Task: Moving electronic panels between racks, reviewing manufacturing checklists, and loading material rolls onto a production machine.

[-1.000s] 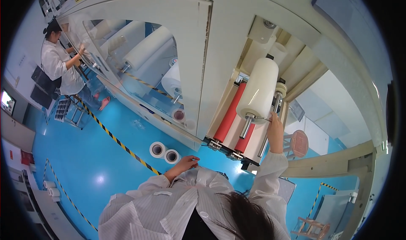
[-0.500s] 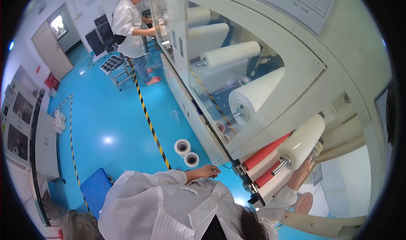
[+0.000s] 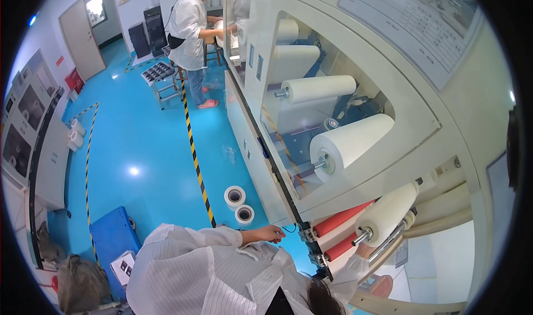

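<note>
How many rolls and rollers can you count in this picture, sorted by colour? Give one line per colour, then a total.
White rolls on the machine: 5
Red rollers: 2
White rolls standing on the floor: 2
Total: 9

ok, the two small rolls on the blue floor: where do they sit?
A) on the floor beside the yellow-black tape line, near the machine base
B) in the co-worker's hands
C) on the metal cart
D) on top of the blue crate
A: both small rolls stand on end on the floor, right next to the tape line by the machine.
</note>
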`<state>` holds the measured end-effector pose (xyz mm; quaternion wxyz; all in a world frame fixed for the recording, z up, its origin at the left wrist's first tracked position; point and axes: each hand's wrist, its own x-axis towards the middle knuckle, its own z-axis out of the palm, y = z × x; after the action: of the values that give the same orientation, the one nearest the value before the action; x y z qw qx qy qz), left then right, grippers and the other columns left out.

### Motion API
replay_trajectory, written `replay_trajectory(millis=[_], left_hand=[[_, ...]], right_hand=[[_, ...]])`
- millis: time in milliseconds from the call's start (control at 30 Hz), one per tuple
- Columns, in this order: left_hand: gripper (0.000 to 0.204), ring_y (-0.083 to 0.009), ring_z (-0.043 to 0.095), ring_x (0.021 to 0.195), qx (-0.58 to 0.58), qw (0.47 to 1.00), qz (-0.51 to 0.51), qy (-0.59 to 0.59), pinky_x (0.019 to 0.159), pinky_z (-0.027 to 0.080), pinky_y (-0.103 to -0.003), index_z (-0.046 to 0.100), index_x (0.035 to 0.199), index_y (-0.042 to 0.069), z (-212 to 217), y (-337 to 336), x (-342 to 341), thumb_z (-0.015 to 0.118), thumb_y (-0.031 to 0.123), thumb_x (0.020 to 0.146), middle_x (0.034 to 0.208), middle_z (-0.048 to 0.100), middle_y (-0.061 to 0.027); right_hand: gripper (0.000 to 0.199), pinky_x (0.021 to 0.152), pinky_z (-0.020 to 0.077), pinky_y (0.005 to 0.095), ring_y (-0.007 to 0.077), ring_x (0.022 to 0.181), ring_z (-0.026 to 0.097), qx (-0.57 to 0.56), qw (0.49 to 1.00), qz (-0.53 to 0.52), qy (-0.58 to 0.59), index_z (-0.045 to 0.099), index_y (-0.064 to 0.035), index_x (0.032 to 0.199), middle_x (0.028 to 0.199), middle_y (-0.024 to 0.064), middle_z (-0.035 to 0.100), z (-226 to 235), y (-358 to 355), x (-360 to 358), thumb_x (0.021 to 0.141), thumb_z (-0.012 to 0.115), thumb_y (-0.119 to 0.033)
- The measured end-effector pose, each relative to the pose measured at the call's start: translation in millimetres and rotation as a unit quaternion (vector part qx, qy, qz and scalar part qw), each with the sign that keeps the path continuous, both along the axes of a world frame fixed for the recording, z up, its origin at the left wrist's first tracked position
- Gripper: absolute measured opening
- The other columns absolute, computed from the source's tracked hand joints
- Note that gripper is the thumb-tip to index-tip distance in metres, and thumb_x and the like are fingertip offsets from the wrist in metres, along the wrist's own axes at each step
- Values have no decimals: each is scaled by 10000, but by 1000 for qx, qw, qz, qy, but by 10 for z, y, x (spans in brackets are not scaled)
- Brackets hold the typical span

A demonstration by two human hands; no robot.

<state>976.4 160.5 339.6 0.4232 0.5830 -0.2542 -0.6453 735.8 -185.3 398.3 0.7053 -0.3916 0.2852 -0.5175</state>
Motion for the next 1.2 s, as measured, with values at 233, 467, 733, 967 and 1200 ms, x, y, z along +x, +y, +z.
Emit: replay_trajectory(millis=[233,467,733,967,1200], left_hand=[[296,-107,581,772,19,999,7,36,684,470,-234,558,1107,63,83,94,37,531,241,873,896,601,-35],[277,-104,571,819,-79,988,-123,44,728,460,-226,551,1101,42,670,-329,-200,545,199,872,890,593,-29],[251,-307,554,940,-618,730,-141,255,853,431,-374,561,1035,-15,3054,-577,-502,525,119,826,952,596,-132],[323,-335,542,926,-659,551,-202,471,847,421,-406,541,974,-16,4167,-356,-823,543,256,801,954,581,-168],[223,-311,526,867,-635,562,-210,486,804,420,-402,513,899,24,4182,-282,-776,520,235,827,922,566,-136]], right_hand=[[397,917,427,372,251,1060,525,-17,1000,20,11,439,-10,1220,1144,126,545,-22,-58,-17,912,421,-259],[429,848,446,321,197,998,551,-29,998,-42,40,450,-6,1225,1117,94,565,614,148,-172,920,434,-308],[262,496,362,189,39,548,460,-122,935,-178,283,614,-22,969,685,-3,567,1479,1114,-451,914,491,-247],[206,507,358,167,31,572,454,-163,888,-197,381,602,15,1009,778,3,576,1392,1651,75,826,610,-80],[324,735,420,204,76,825,525,-179,916,-77,350,545,21,1107,933,25,600,1281,1301,73,801,630,-41]])
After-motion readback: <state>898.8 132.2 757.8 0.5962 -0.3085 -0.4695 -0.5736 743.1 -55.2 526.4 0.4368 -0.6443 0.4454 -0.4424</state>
